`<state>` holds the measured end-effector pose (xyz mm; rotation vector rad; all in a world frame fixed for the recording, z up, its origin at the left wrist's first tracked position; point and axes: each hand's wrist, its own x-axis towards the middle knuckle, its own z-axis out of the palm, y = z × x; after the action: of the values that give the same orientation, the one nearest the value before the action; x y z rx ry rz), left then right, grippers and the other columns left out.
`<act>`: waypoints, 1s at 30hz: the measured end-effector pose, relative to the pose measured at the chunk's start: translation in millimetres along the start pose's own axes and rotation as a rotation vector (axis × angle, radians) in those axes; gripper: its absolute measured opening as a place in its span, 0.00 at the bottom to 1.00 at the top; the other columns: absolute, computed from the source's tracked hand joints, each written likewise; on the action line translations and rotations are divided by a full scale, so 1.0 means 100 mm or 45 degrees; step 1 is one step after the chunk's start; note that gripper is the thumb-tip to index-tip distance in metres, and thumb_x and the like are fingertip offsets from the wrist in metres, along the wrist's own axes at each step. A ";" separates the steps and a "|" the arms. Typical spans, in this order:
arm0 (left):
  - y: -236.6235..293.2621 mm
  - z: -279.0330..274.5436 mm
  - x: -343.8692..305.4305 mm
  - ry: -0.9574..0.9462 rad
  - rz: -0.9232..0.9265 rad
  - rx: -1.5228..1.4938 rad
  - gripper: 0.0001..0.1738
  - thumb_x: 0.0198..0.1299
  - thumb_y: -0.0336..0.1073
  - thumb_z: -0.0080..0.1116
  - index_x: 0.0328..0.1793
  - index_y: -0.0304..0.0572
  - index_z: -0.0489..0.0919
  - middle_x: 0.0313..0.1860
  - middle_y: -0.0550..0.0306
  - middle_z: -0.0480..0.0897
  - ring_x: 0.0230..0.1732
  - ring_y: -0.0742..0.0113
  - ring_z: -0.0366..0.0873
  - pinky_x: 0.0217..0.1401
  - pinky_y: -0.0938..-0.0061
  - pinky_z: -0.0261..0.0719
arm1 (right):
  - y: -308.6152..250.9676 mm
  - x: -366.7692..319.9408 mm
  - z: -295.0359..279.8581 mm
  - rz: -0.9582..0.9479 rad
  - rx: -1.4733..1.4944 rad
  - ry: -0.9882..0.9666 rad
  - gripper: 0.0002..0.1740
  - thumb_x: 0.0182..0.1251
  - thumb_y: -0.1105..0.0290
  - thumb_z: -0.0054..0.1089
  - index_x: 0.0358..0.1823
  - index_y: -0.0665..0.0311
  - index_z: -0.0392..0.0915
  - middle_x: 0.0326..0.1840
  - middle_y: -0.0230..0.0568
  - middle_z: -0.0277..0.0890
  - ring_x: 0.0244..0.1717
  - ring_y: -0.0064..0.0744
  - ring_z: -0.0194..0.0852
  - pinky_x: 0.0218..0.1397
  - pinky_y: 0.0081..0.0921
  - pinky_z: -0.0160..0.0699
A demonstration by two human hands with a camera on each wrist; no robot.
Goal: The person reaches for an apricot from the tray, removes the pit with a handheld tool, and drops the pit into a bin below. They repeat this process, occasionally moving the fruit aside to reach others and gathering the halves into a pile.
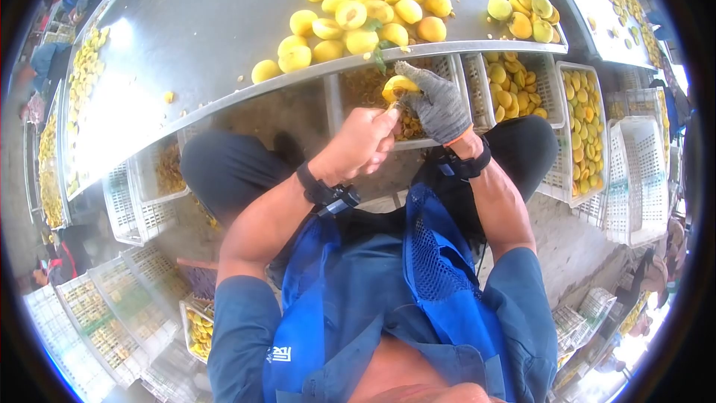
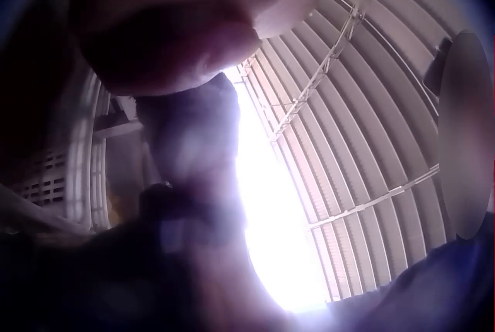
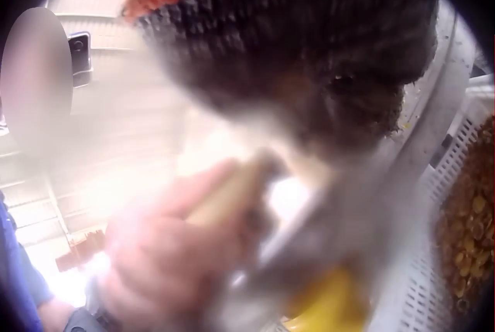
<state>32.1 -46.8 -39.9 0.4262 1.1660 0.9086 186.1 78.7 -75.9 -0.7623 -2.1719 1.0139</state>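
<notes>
My gloved right hand (image 1: 440, 107) holds a yellow apricot (image 1: 400, 88) between thumb and fingers, over a crate in front of my lap. The grey knit glove has an orange cuff. My bare left hand (image 1: 358, 145) is curled in a fist against the fruit's near side, gripping a small slender tool mostly hidden by the fingers. In the right wrist view the left hand (image 3: 178, 247) is blurred below the dark glove (image 3: 309, 54). Curled left fingers (image 2: 178, 46) fill the top of the left wrist view.
A metal table (image 1: 224, 37) bears a heap of apricots (image 1: 358, 15) and a smaller pile (image 1: 526, 15) at right. Beneath its edge stands a white crate of brownish pits (image 3: 472, 224). Crates of apricot halves (image 1: 585, 127) stand at right. Stacked empty crates (image 1: 638, 179) lie beyond.
</notes>
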 end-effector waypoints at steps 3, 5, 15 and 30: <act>0.08 -0.07 -0.07 -0.085 -0.039 -0.051 0.22 0.81 0.50 0.48 0.41 0.38 0.74 0.21 0.67 0.67 0.14 0.81 0.60 0.13 0.81 0.59 | -0.04 0.03 -0.09 0.022 0.097 -0.103 0.20 0.70 0.75 0.67 0.63 0.66 0.82 0.50 0.50 0.88 0.49 0.45 0.88 0.54 0.35 0.85; 0.08 -0.12 -0.07 -0.133 -0.051 -0.042 0.22 0.81 0.50 0.48 0.43 0.36 0.75 0.21 0.67 0.67 0.14 0.81 0.60 0.12 0.82 0.59 | 0.01 0.03 -0.11 -0.007 0.150 -0.146 0.21 0.69 0.76 0.66 0.63 0.67 0.82 0.50 0.49 0.89 0.50 0.43 0.88 0.55 0.34 0.85; 0.03 -0.26 -0.01 -0.351 -0.157 -0.173 0.21 0.82 0.48 0.47 0.47 0.34 0.76 0.21 0.67 0.66 0.13 0.83 0.59 0.11 0.84 0.58 | 0.07 0.07 -0.20 0.177 0.424 -0.405 0.21 0.66 0.78 0.68 0.61 0.67 0.83 0.48 0.40 0.90 0.49 0.29 0.86 0.56 0.30 0.83; -0.29 -0.41 0.28 0.621 0.658 1.844 0.21 0.74 0.46 0.53 0.39 0.33 0.82 0.26 0.39 0.85 0.27 0.41 0.85 0.33 0.50 0.82 | 0.51 -0.10 -0.35 0.549 -0.107 -0.006 0.25 0.63 0.71 0.71 0.64 0.60 0.84 0.44 0.46 0.88 0.39 0.33 0.87 0.44 0.30 0.84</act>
<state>8.2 -48.1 -92.2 1.8010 2.1211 0.4301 230.0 115.3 -102.2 -1.3078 -2.1100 1.1337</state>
